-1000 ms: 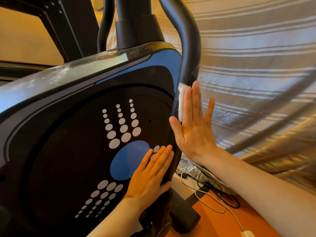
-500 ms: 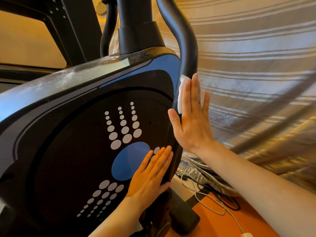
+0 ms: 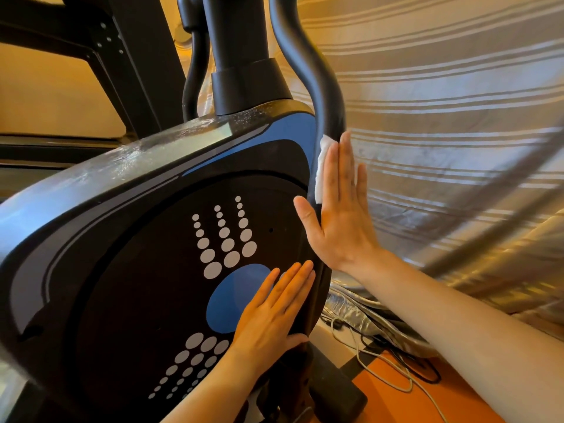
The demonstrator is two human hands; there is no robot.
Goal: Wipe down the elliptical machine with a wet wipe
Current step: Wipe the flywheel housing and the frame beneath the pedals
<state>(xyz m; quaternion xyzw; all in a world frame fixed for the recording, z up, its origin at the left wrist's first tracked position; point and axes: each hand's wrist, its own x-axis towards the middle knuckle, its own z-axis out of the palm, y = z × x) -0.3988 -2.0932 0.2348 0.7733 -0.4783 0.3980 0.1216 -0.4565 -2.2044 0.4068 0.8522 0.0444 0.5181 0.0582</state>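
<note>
— Striped fabric is hanging across the whole background, and an orange floor with loose cables is showing at the bottom. What is sitting on the left?

— Leftmost, the elliptical machine is filling the view: a black housing with a blue patch and white dots, its top edge looking dusty or streaked.

— And the hands?

— Moving rightward, the left hand is lying flat on the round side panel, fingers straight and together, gripping nothing; it seems to be bracing. Next, the right hand is pressing with a flat palm and straight fingers against the curved black bar at the housing's edge.

— Where is the wet wipe?

— The wet wipe is being sandwiched between those straight fingers and the bar, a white strip peeking out on the thumb side. It is pressed, not pinched.

— So which step?

— I'd judge the bar is being wiped, with plenty of machine untouched. Next, the palm is needing to slide along the bar's curve while keeping pressure, or the wipe could be slipping out.
</note>
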